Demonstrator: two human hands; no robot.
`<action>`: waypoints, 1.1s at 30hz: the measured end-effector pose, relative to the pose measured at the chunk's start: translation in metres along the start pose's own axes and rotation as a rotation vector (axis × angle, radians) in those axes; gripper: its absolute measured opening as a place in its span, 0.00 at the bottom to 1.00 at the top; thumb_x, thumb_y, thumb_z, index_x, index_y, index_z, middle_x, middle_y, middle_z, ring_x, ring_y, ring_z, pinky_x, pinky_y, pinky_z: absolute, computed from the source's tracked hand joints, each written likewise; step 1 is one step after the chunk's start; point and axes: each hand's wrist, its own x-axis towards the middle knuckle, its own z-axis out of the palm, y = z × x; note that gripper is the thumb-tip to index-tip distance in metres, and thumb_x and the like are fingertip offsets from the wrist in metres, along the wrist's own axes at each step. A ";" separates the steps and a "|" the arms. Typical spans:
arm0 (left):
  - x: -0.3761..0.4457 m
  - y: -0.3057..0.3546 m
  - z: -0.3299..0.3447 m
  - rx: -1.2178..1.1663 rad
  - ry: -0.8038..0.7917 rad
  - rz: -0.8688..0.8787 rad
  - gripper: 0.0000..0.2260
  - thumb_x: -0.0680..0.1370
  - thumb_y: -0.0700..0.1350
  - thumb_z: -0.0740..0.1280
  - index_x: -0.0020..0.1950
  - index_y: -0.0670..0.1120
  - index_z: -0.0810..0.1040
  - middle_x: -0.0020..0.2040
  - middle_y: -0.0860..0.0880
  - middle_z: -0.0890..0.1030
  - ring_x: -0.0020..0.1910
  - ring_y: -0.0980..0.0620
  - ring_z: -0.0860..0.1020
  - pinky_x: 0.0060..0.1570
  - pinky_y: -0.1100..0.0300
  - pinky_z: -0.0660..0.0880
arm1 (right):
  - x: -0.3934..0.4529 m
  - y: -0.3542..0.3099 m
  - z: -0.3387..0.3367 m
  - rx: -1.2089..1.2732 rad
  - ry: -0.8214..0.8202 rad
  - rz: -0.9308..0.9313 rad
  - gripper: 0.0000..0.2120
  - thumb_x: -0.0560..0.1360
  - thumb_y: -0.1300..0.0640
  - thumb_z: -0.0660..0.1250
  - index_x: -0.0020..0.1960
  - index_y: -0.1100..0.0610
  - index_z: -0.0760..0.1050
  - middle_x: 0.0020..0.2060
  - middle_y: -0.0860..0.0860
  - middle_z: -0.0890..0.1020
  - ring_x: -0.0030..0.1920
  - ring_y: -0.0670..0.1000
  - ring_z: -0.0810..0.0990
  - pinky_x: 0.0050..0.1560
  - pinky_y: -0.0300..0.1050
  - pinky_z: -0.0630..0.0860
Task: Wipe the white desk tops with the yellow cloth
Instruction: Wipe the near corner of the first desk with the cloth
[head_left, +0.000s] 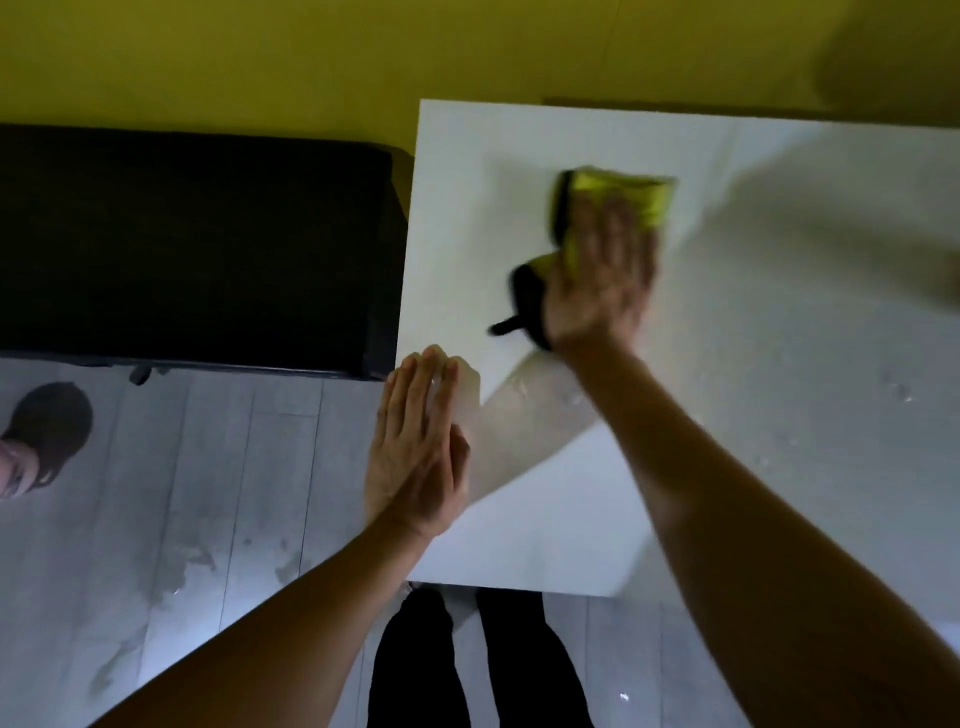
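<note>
both hands lie flat: right hand (602, 280) presses yellow cloth (631, 200) on white desk (779, 364), left hand (415, 441) rests on its edge, gripping nothing; black cabinet (192, 249) just beside.

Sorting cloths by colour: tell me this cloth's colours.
Yellow cloth with a black edge, under the right hand; head view.

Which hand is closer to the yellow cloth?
The right hand: it lies flat on top of the yellow cloth, pressing it to the white desk. The left hand rests at the desk's left edge, apart from the cloth.
</note>
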 end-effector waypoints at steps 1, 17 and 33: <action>0.000 -0.001 0.000 -0.003 -0.007 -0.003 0.28 0.83 0.46 0.53 0.83 0.40 0.58 0.84 0.40 0.58 0.83 0.40 0.56 0.81 0.42 0.56 | -0.009 -0.025 0.008 0.010 -0.026 -0.074 0.32 0.77 0.45 0.54 0.79 0.56 0.65 0.78 0.58 0.65 0.80 0.58 0.60 0.80 0.55 0.47; -0.025 -0.018 -0.014 -0.211 -0.056 0.006 0.23 0.86 0.46 0.54 0.82 0.41 0.61 0.81 0.39 0.60 0.80 0.36 0.62 0.76 0.37 0.65 | -0.090 0.096 -0.049 -0.077 -0.053 0.211 0.30 0.82 0.42 0.53 0.82 0.49 0.58 0.81 0.53 0.60 0.81 0.54 0.55 0.81 0.52 0.47; -0.140 -0.066 -0.032 -0.118 -0.124 0.220 0.24 0.83 0.49 0.55 0.78 0.41 0.68 0.77 0.40 0.71 0.76 0.38 0.69 0.73 0.42 0.69 | -0.174 -0.076 -0.003 -0.025 -0.157 -0.283 0.30 0.82 0.42 0.58 0.81 0.49 0.60 0.80 0.53 0.62 0.81 0.54 0.56 0.81 0.55 0.46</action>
